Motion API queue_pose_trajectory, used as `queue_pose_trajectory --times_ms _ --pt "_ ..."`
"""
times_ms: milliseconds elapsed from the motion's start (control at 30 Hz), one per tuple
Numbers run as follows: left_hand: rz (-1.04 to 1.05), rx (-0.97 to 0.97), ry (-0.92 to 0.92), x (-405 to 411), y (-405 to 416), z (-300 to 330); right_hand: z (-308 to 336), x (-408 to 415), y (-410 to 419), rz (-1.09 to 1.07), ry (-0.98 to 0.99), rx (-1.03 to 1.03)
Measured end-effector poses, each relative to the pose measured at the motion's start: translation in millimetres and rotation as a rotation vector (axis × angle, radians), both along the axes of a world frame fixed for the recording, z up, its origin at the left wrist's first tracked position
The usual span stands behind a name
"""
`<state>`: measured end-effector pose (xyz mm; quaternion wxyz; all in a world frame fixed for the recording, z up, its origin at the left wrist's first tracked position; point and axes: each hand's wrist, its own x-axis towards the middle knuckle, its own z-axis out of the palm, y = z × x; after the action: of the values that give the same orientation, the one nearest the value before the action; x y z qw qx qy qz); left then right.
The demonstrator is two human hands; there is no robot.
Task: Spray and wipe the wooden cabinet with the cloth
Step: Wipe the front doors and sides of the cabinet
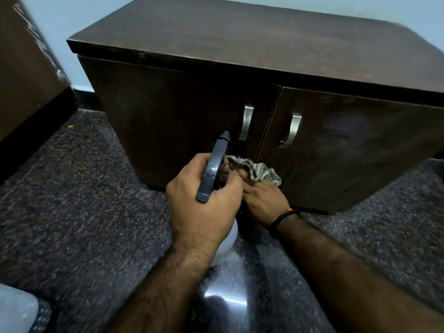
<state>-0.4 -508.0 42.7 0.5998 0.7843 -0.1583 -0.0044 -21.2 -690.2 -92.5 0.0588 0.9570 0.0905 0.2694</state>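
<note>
Left hand (204,195) clenched round sprayer (215,164), nozzle toward cabinet (216,111) door at 12 o'clock, right hand (263,200) at 3 o'clock gripping bunched cloth (258,170).

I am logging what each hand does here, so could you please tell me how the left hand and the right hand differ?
The left hand grips the dark spray bottle, its nozzle aimed at the cabinet; the right hand holds a crumpled cloth. The left hand is nearer the camera; the right is lower, close to the doors. Only the right wrist wears a band. Both are closed around something.
</note>
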Motion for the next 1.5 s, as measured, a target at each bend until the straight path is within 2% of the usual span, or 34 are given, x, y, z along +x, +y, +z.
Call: queue_pose_trajectory --times_ms 133,267,400,667,867,1000,1033,1167,1200,1367,1500 --pt "0.005 0.003 -0.009 2.4 2.1 -3.1 4.0 -5.4 -2.7 0.005 0.083 -0.086" --pt "0.000 0.000 -0.018 2.2 3.5 -1.3 39.3 7.4 -2.5 0.027 0.001 -0.130" --pt "0.004 0.017 -0.019 -1.0 0.2 5.9 67.5 7.7 -3.4 0.064 0.005 -0.241" --pt "0.019 -0.025 0.000 2.7 -6.6 11.2 68.7 18.9 -0.6 0.042 -0.031 -0.213" --pt "0.021 -0.032 0.013 6.2 -4.5 9.4 71.2 56.3 16.3 0.052 0.267 -0.380" --pt "0.032 -0.013 -0.013 8.1 1.4 9.4 70.1 53.8 17.1 0.014 0.387 -0.346" --pt "0.045 -0.014 -0.016 8.3 2.0 10.4 71.8 45.5 15.6 -0.038 0.422 -0.272" --pt "0.062 -0.017 -0.016 7.3 -1.2 12.1 102.2 43.9 18.6 -0.163 0.052 -0.426" --pt "0.056 -0.008 -0.014 5.1 -2.8 12.8 116.0 39.9 22.1 -0.184 0.008 -0.389" --pt "0.014 -0.006 -0.029 -7.5 -10.1 18.4 127.9 23.4 25.3 -0.140 -0.039 -0.205" --pt "-0.011 -0.022 -0.045 -9.0 -9.7 18.1 134.2 -0.4 2.4 -0.108 -0.151 -0.192"
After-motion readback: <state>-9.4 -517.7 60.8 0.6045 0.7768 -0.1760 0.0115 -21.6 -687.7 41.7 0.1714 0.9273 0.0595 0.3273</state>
